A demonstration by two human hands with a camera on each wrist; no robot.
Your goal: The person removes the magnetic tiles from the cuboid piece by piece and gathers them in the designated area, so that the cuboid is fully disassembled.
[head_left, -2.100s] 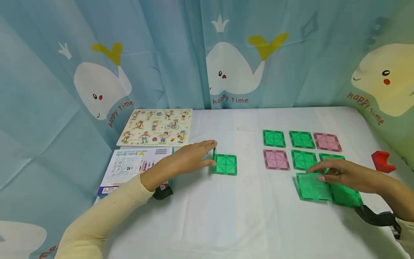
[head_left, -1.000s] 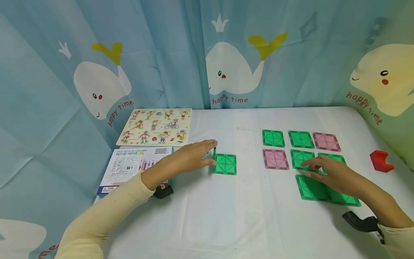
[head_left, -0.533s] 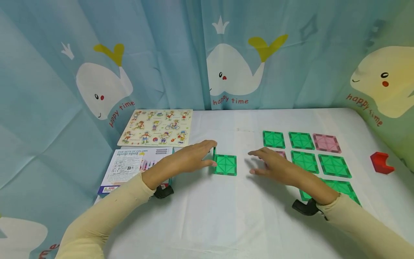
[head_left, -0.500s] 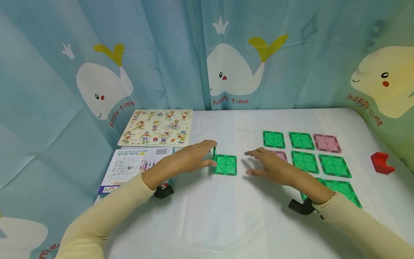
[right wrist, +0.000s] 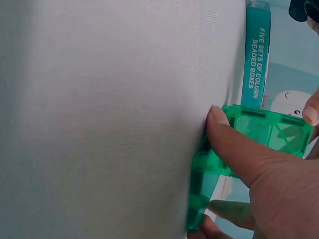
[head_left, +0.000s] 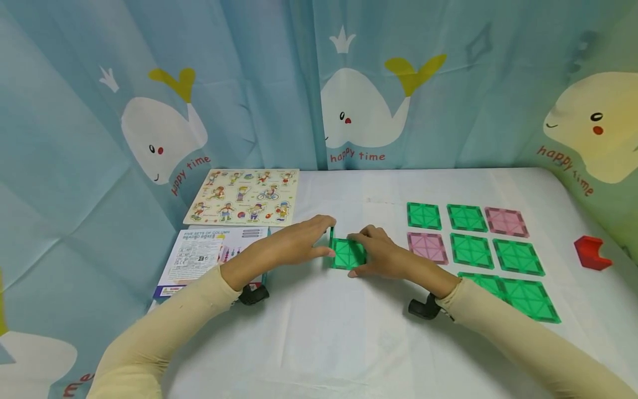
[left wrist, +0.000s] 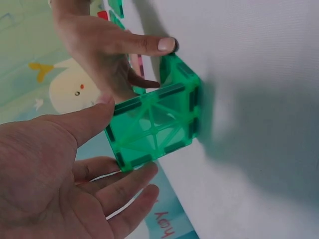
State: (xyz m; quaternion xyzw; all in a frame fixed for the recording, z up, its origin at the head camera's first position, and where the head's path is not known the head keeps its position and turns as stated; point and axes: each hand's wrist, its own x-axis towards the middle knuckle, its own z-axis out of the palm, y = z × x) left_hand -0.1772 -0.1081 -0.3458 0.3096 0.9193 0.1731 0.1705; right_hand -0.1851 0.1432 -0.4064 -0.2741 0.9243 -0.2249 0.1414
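My left hand (head_left: 299,242) holds a green magnetic tile (left wrist: 153,130) upright on its edge, thumb on one side edge and fingertips on the opposite one. A second green magnetic tile (head_left: 345,255) lies flat on the white table, meeting the upright one along its left edge. With thumb and fingers, my right hand (head_left: 384,256) grips this flat tile by its near and far edges. In the right wrist view, the thumb covers part of the corner where the two tiles meet.
To the right lie several green tiles (head_left: 470,250) and two pink tiles (head_left: 427,247) in rows. A red notched block (head_left: 592,252) sits beyond them. At left are a picture puzzle board (head_left: 242,197) and a bead box (head_left: 199,263). A whale-print curtain (head_left: 269,100) hangs behind.
My right hand has come left from the tile rows, reached the flat green tile and now grips it. My left hand stays at the upright tile.
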